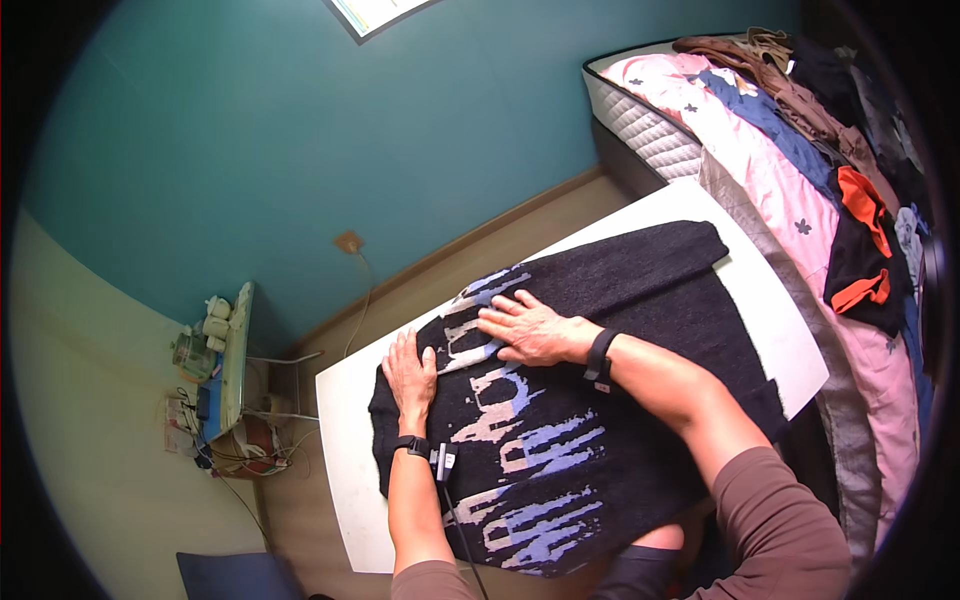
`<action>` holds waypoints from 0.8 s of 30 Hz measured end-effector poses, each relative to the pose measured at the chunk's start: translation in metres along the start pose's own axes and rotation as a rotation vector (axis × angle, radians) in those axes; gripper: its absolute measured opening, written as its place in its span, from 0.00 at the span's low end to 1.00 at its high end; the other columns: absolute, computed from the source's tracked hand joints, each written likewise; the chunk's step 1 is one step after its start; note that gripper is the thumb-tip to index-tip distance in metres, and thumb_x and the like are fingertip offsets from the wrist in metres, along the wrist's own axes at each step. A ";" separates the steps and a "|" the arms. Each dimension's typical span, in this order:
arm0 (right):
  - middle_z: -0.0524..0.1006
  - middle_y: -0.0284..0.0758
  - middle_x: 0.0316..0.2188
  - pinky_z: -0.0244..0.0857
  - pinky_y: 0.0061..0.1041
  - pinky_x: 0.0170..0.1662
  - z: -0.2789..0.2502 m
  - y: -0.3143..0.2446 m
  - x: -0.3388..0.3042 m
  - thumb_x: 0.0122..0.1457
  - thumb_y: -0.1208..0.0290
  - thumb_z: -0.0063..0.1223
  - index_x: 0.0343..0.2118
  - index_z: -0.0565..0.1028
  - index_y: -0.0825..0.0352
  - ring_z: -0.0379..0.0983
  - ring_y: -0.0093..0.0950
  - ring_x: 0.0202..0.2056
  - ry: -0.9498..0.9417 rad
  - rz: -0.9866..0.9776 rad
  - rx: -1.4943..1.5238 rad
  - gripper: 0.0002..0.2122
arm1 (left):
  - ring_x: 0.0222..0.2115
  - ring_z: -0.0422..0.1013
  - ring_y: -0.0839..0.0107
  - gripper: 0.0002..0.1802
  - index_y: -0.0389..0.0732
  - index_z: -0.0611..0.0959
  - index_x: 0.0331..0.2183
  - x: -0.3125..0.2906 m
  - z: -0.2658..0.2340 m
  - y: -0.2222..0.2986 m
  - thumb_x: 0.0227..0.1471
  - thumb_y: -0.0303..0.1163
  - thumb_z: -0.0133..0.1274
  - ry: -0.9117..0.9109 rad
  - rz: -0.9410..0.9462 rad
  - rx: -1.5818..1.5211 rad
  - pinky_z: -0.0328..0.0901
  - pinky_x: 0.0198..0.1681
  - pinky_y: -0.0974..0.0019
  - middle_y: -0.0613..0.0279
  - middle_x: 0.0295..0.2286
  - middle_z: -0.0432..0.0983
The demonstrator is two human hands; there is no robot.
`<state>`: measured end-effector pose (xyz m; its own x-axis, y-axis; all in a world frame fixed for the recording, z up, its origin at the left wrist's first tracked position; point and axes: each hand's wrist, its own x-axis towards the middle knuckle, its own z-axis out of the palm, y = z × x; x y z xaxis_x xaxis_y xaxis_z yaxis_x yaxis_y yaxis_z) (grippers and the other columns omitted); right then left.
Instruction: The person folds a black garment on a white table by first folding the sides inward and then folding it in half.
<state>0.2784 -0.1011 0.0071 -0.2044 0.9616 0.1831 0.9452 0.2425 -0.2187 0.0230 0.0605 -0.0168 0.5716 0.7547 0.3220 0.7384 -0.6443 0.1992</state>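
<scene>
A black knitted sweater with large pale and bluish lettering lies spread over a white table. My left hand rests flat on the sweater's left edge, fingers stretched out and pointing away from me. Across the lettering lies my right hand, its fingers spread and its palm down on the knit. Both wrists wear dark bands. A small grey device with a black cable sits beside my left wrist.
Along the right stands a bed with a quilted mattress, a pink sheet and heaped clothes. At left, a small shelf unit holds containers, with cables around it. A wall socket has a cord. A dark blue seat is lower left.
</scene>
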 end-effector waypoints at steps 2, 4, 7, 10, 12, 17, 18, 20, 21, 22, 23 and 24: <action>0.58 0.38 0.67 0.38 0.50 0.68 0.007 0.004 0.004 0.64 0.48 0.42 0.66 0.59 0.63 0.49 0.38 0.69 0.001 -0.041 0.001 0.32 | 0.63 0.54 0.51 0.32 0.43 0.67 0.62 0.001 0.000 0.001 0.59 0.45 0.47 -0.007 0.001 -0.013 0.42 0.67 0.45 0.49 0.62 0.60; 0.60 0.39 0.66 0.39 0.47 0.68 0.003 0.028 -0.013 0.63 0.47 0.43 0.65 0.61 0.63 0.49 0.38 0.68 0.066 -0.008 -0.021 0.32 | 0.63 0.54 0.51 0.32 0.43 0.67 0.61 -0.001 0.000 0.003 0.59 0.45 0.47 -0.006 -0.008 -0.020 0.42 0.67 0.45 0.49 0.61 0.60; 0.60 0.42 0.66 0.38 0.43 0.69 -0.042 0.076 -0.058 0.63 0.48 0.43 0.65 0.61 0.63 0.49 0.39 0.68 0.002 0.140 -0.080 0.32 | 0.63 0.54 0.51 0.32 0.43 0.68 0.61 -0.002 0.001 -0.003 0.59 0.45 0.46 0.023 -0.022 -0.022 0.42 0.67 0.46 0.49 0.61 0.61; 0.56 0.43 0.68 0.32 0.41 0.70 -0.066 0.132 -0.138 0.65 0.49 0.40 0.66 0.58 0.63 0.46 0.39 0.70 -0.042 0.597 -0.104 0.31 | 0.63 0.55 0.50 0.32 0.43 0.68 0.61 0.001 0.002 -0.001 0.58 0.46 0.47 0.013 -0.010 -0.010 0.43 0.67 0.45 0.49 0.61 0.61; 0.51 0.40 0.70 0.29 0.44 0.71 -0.073 0.159 -0.194 0.67 0.50 0.36 0.68 0.55 0.61 0.41 0.38 0.71 0.001 0.799 -0.066 0.30 | 0.63 0.55 0.50 0.32 0.43 0.68 0.61 0.001 0.002 -0.002 0.58 0.46 0.47 0.022 -0.010 -0.009 0.43 0.66 0.45 0.49 0.61 0.61; 0.48 0.38 0.71 0.29 0.48 0.70 -0.076 0.174 -0.226 0.69 0.51 0.33 0.69 0.51 0.62 0.38 0.38 0.71 0.032 0.985 -0.056 0.30 | 0.62 0.55 0.50 0.32 0.43 0.68 0.61 0.000 0.001 0.001 0.58 0.46 0.47 0.035 -0.011 -0.004 0.43 0.66 0.44 0.49 0.61 0.61; 0.47 0.38 0.71 0.29 0.50 0.70 -0.076 0.171 -0.221 0.69 0.52 0.32 0.69 0.50 0.62 0.38 0.39 0.71 0.014 1.000 -0.065 0.30 | 0.62 0.55 0.50 0.32 0.43 0.68 0.61 -0.001 0.001 0.000 0.58 0.45 0.47 0.029 -0.019 0.002 0.43 0.66 0.44 0.49 0.61 0.62; 0.49 0.40 0.70 0.31 0.51 0.69 -0.081 0.166 -0.214 0.68 0.53 0.34 0.68 0.52 0.64 0.40 0.41 0.71 0.001 0.998 -0.102 0.30 | 0.62 0.55 0.50 0.32 0.43 0.68 0.60 -0.001 0.001 -0.001 0.58 0.45 0.47 0.026 -0.020 0.014 0.43 0.66 0.44 0.49 0.60 0.62; 0.51 0.42 0.70 0.32 0.52 0.69 -0.083 0.162 -0.209 0.67 0.54 0.36 0.68 0.53 0.65 0.42 0.42 0.70 -0.019 0.998 -0.142 0.30 | 0.62 0.55 0.50 0.32 0.43 0.68 0.60 0.000 0.000 -0.001 0.58 0.45 0.47 0.025 -0.016 0.016 0.43 0.66 0.44 0.49 0.60 0.62; 0.51 0.42 0.70 0.32 0.52 0.69 -0.084 0.157 -0.202 0.67 0.54 0.36 0.68 0.53 0.65 0.42 0.42 0.70 -0.020 1.002 -0.138 0.30 | 0.62 0.56 0.50 0.32 0.43 0.68 0.60 0.000 0.001 -0.001 0.58 0.45 0.47 0.025 -0.012 0.020 0.43 0.66 0.44 0.48 0.60 0.62; 0.52 0.44 0.69 0.36 0.51 0.68 -0.085 0.150 -0.190 0.66 0.55 0.39 0.67 0.53 0.67 0.43 0.43 0.70 -0.043 0.867 -0.252 0.31 | 0.62 0.56 0.50 0.32 0.42 0.68 0.60 0.000 0.001 0.000 0.58 0.45 0.47 0.024 -0.007 0.026 0.43 0.66 0.44 0.48 0.60 0.62; 0.54 0.45 0.68 0.39 0.51 0.68 -0.086 0.141 -0.180 0.64 0.56 0.42 0.66 0.54 0.69 0.45 0.45 0.69 -0.068 0.735 -0.363 0.32 | 0.62 0.56 0.50 0.32 0.42 0.68 0.60 -0.001 -0.001 0.001 0.58 0.45 0.47 0.021 -0.010 0.016 0.43 0.66 0.44 0.48 0.60 0.62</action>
<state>0.4706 -0.2512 0.0259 0.4948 0.8674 0.0532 0.8650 -0.4975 0.0656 0.0231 0.0589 -0.0158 0.5564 0.7583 0.3397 0.7498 -0.6344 0.1881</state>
